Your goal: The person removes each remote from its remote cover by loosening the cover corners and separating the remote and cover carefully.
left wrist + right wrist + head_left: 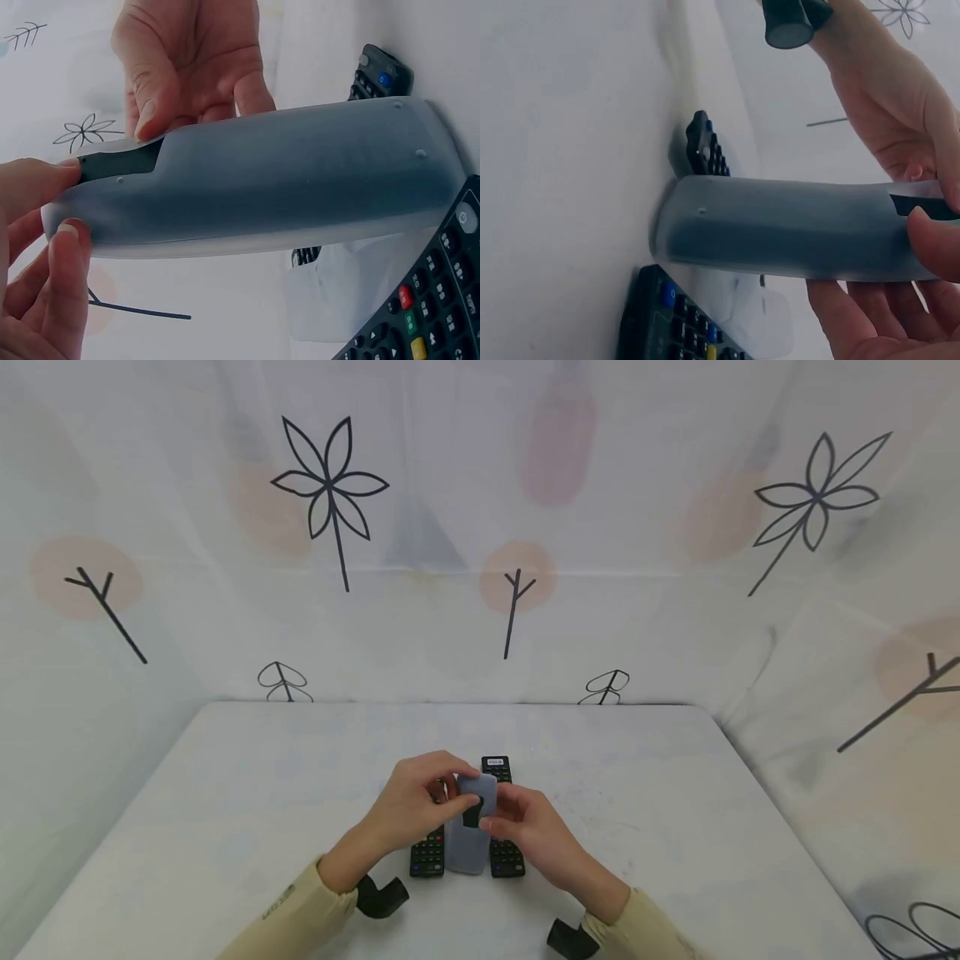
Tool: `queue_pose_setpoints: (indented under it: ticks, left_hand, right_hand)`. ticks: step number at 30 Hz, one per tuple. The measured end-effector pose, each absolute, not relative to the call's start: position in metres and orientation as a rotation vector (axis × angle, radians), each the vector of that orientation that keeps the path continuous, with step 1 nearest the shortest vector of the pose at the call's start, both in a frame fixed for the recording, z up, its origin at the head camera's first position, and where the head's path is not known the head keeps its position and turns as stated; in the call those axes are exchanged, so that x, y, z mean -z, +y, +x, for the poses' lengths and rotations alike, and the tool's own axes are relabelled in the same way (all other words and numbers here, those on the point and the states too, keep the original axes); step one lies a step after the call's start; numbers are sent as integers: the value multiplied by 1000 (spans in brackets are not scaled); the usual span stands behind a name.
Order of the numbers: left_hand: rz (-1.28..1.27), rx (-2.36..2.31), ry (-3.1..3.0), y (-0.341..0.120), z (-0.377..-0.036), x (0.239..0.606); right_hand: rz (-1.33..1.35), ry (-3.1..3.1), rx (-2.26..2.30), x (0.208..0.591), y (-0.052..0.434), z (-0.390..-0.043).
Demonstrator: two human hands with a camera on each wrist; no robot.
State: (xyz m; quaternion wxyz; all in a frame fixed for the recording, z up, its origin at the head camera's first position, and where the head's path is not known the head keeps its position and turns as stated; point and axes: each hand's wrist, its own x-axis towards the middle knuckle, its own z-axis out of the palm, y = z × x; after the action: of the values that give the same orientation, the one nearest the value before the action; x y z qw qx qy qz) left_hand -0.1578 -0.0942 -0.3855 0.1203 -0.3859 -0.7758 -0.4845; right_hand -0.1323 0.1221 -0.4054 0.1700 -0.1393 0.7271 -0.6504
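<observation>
The fingers (pixel 71 255) of both hands pinch the upper end of a grey sleeve (pixel 468 827), the left hand (pixel 412 806) and right hand (pixel 536 835) tilting it above the counter (pixel 225 793), probably to work at its dark opening. 2 remotes (pixel 504 852) lie flat beneath, flanking it.

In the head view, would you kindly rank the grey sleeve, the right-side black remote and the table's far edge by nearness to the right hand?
1. Grey sleeve, gripped by the right hand.
2. Right-side black remote, lying under it.
3. Table's far edge, well beyond.
</observation>
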Motion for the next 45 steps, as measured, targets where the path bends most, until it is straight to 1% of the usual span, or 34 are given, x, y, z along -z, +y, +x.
queue_pose_setpoints:
  ticks: [14,17,20,24,27,34,45]
  left_hand:
    - [-1134,1375,-2176,-94,-158,391]
    - [-1149,1368,-2176,-95,-158,392]
    - [-1171,1353,-2168,-95,-159,392]
    - [-1197,1331,-2162,-96,-160,391]
    - [-1208,1336,-2171,-97,-160,391]
    - [-1208,1322,-2178,-96,-161,393]
    - [-1186,1321,-2115,-91,-164,395]
  right_hand:
    - [-567,2299,1797,404,120,-135]
    - [-672,2424,1822,403,119,-135]
    - [-839,2572,1862,400,118,-136]
    - [-1019,2686,1896,383,111,-128]
    - [-1057,2725,1916,372,106,-122]
    - [-1076,2796,1906,398,112,-136]
    - [-1259,2888,1838,404,116,-141]
